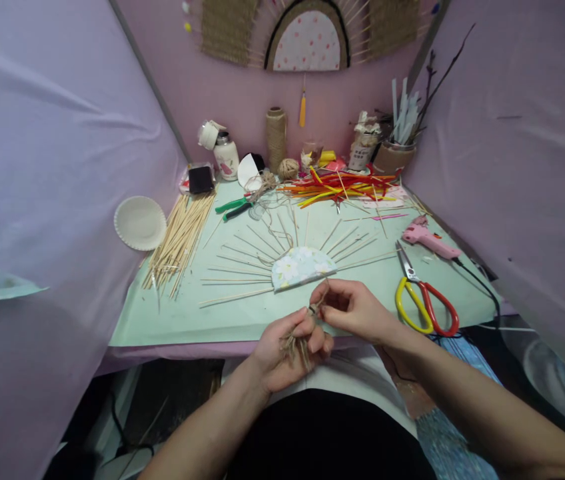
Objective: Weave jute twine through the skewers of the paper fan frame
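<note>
A small twine tassel [290, 348] lies across my left hand [282, 350], whose fingers are closed round its bound top. Its loose strands hang over the palm. My right hand [347, 308] pinches the twine at the tassel's top end, close to the left fingertips. Both hands are just in front of the table's near edge. Beyond them on the table lies a half-round fan piece [302, 267] in pale blue floral cloth, with thin sticks spreading out from its curved side.
Scissors [420, 293] with yellow and red handles and a pink glue gun [430, 239] lie at right. Wooden sticks [182, 233] are heaped at left beside a white plate [140, 222]. Green-handled pliers [233, 208], coloured strips [342, 187] and a twine spool [276, 140] sit behind.
</note>
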A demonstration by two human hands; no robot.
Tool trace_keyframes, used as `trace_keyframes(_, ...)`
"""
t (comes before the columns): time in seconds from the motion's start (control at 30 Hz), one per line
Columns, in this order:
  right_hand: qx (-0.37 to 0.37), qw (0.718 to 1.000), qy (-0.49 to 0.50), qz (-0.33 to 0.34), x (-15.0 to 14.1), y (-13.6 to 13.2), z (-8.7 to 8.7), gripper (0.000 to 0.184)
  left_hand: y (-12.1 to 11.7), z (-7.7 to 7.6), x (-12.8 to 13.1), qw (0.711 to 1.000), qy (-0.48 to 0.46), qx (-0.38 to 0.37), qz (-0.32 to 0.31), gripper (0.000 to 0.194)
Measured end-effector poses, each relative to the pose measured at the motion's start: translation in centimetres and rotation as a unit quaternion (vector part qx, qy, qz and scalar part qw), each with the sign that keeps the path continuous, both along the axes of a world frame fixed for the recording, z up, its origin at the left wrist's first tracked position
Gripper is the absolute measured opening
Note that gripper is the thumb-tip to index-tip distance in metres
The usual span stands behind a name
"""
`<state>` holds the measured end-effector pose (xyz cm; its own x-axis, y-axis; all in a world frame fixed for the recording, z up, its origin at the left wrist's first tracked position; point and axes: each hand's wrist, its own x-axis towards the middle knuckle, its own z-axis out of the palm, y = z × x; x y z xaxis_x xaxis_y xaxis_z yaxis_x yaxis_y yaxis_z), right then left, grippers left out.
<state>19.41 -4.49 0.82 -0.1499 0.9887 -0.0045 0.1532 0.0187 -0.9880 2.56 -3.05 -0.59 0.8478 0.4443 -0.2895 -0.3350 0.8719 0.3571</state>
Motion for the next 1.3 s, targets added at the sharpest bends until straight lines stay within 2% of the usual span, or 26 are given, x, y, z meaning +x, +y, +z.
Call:
trace_keyframes(0.13,-0.076,0.993,0.077,0.037,0.2,0.2,0.1,0.035,0.0,-0.2,0.4,0.998,0.035,0.045,0.02,0.045)
trace_keyframes(0.2,-0.099,0.991,0.088,0.033,0.4,0.3,0.1,0.031,0.1,-0.6,0.5,0.992,0.065,0.104,-0.004,0.052)
trace_keyframes(0.3,-0.078,0.994,0.074,-0.005,0.8,0.5,0.2,0.025,0.4,-1.0,0.2,0.973,0.137,0.179,-0.045,0.067)
trace_keyframes(0.33,-0.066,0.996,0.065,-0.014,1.0,0.5,0.3,0.024,0.6,-1.0,0.0,0.966,0.162,0.196,-0.037,0.07)
trace_keyframes(0.4,-0.045,0.998,0.04,-0.019,1.4,0.7,0.5,0.023,1.1,-0.6,-0.5,0.945,0.217,0.245,0.029,0.065)
trace_keyframes(0.43,-0.035,0.999,0.026,-0.018,1.5,0.7,0.6,0.023,1.4,-0.3,-0.7,0.924,0.245,0.284,0.073,0.059)
trace_keyframes(0.5,-0.019,1.0,-0.003,-0.015,1.7,0.7,0.8,0.022,1.8,0.3,-1.0,0.857,0.305,0.392,0.136,0.042)
trace_keyframes(0.57,-0.007,1.0,-0.024,-0.017,1.8,0.6,0.8,0.021,2.0,0.7,-0.9,0.786,0.35,0.488,0.147,0.026)
trace_keyframes(0.63,-0.005,0.999,-0.027,-0.016,1.8,0.5,0.9,0.021,2.0,0.9,-0.7,0.748,0.369,0.535,0.13,0.015)
trace_keyframes(0.67,-0.008,1.0,-0.021,-0.014,1.8,0.5,0.9,0.02,1.9,1.0,-0.6,0.748,0.372,0.537,0.118,0.015)
trace_keyframes(0.77,-0.033,0.999,0.006,-0.011,2.0,0.6,1.1,0.02,2.0,1.3,-0.5,0.784,0.368,0.491,0.09,0.021)
trace_keyframes(0.83,-0.049,0.998,0.018,-0.02,2.1,0.7,1.4,0.021,2.1,1.6,-0.7,0.799,0.368,0.469,0.08,0.024)
trace_keyframes(1.0,-0.062,0.997,0.022,-0.034,2.3,0.8,1.8,0.02,2.3,1.6,-1.4,0.8,0.355,0.472,0.108,0.034)
trace_keyframes(1.07,-0.067,0.997,0.021,-0.029,2.4,0.8,1.7,0.02,2.4,1.3,-1.3,0.811,0.341,0.46,0.118,0.036)
trace_keyframes(1.23,-0.085,0.995,0.055,0.013,2.6,1.0,1.0,0.02,3.2,0.7,-0.8,0.91,0.273,0.302,0.083,0.032)
trace_keyframes(1.3,-0.092,0.992,0.079,0.031,2.3,1.5,0.7,0.02,3.8,0.9,-0.6,0.934,0.243,0.257,0.047,0.031)
